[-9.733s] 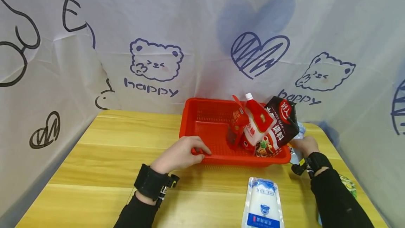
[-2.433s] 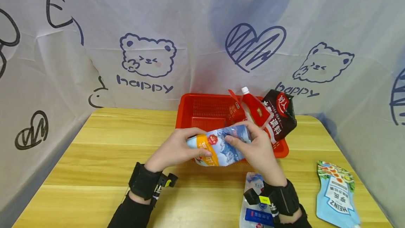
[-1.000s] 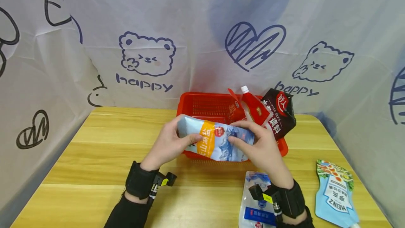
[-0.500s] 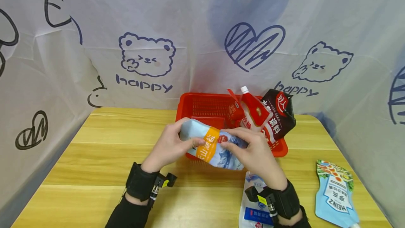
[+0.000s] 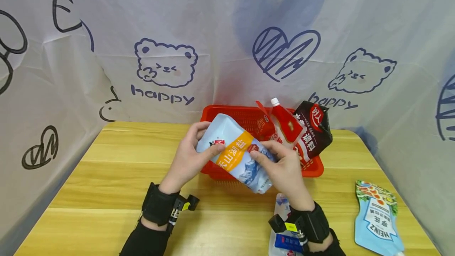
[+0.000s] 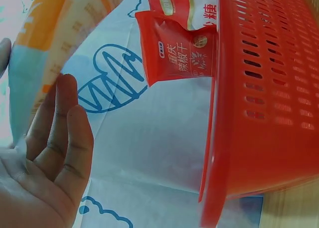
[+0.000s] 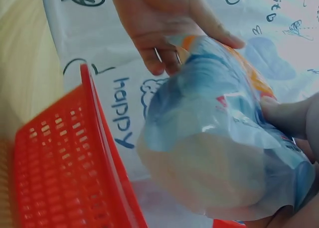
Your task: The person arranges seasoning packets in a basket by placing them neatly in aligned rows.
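Note:
Both hands hold a light-blue and orange bag of salt tilted above the front of the red basket. My left hand grips its upper-left end, thumb on the printed face. My right hand pinches the right side between thumb and fingers. The bag's translucent underside and bulging contents show in the right wrist view. Inside the basket's right half lean a red dried-chili packet, a red-and-white sugar pouch with a white cap, and a black seasoning bag.
A white-and-blue sea salt bag lies on the wooden table, partly under my right wrist. To its right lies a light-blue Heinz pouch. A printed white curtain encloses the back and sides.
Earlier my left hand was at the basket's rim and my right reached beside it. Both hands then took the salt bag over the basket; lately its left end has risen, tilting it more steeply.

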A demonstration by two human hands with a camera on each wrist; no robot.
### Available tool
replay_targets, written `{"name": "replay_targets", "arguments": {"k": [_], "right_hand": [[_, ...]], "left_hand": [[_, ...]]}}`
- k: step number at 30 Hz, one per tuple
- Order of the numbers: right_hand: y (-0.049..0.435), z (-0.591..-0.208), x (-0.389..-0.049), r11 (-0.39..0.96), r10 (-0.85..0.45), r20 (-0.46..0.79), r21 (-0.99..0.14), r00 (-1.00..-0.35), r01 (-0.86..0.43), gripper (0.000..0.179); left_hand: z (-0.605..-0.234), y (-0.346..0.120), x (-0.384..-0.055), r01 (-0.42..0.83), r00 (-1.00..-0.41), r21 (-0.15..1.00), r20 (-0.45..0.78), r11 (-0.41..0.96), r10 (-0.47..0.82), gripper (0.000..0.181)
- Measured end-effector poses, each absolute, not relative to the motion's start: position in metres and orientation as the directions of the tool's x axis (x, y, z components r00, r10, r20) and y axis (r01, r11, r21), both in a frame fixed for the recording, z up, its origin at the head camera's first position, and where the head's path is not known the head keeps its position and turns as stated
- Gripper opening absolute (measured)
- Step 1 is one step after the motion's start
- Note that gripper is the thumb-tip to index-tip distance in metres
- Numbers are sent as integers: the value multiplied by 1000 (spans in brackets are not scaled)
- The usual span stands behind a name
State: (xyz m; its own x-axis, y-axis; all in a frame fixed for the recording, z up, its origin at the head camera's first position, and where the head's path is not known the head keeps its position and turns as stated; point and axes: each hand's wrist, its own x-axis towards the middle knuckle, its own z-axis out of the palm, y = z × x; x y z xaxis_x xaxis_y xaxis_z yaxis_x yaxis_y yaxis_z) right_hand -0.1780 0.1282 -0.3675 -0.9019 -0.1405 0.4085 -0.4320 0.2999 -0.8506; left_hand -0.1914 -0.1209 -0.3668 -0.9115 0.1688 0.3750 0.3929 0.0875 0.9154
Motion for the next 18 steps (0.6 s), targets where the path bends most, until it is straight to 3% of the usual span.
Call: {"name": "replay_targets", "arguments": {"k": [9, 18], "right_hand": [[116, -370, -175, 162, 19, 356, -923, -934, -348, 17], [104, -373, -174, 41, 40, 347, -937, -937, -346, 17]], "left_hand": [[-369, -118, -194, 335, -923, 942, 335, -35, 190, 85], [-372, -115, -194, 321, -883, 944, 270, 74, 384, 63]]}}
